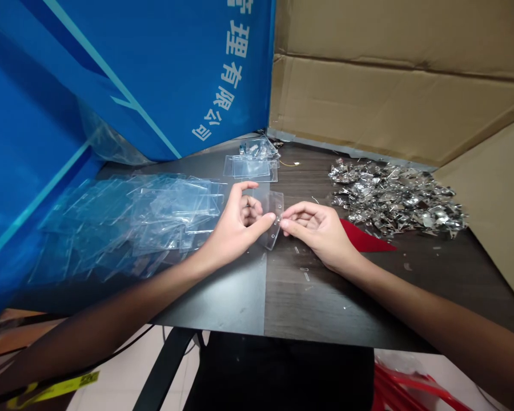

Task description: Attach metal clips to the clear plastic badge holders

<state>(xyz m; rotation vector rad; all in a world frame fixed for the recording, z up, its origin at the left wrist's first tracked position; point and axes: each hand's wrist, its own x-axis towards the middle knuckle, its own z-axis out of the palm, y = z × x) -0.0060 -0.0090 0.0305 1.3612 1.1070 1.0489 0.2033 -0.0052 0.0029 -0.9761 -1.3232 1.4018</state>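
l hand (pixel 235 228) & r hand (pixel 319 231) pinch clear sleeve (pixel 270 214), partly hidden

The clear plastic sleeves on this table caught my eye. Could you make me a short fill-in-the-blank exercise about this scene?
The left hand and right hand both hold one clear plastic sleeve, while a larger pile of sleeves lies to the ____ of the hands.
The heap of shiny scraps right of the hands is ____ in colour.
The characters on the blue board are ____.

Missing words: left, silver, white.
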